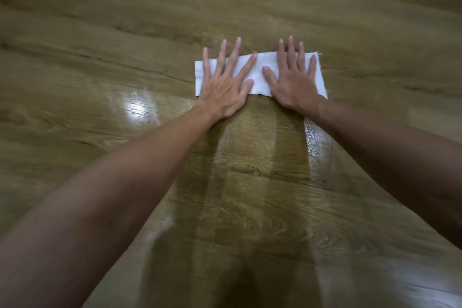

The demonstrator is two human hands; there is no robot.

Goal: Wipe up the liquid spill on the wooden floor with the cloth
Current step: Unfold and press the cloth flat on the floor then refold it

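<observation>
White cloth (260,75) flat on floor (100,20), under both hands. Left hand (225,87) spread open, palm down on cloth's left part; right hand (293,85) likewise on right part. Wet streaks (250,162) on near side, between forearms.

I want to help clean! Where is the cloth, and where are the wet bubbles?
cloth (260,75), head view, bare white middle between the hands.
wet bubbles (312,140), head view, shiny streak on the floor beside the right forearm.

White folded cloth (260,75) flat on wooden floor (125,20), beyond wet streaks (315,142).
</observation>
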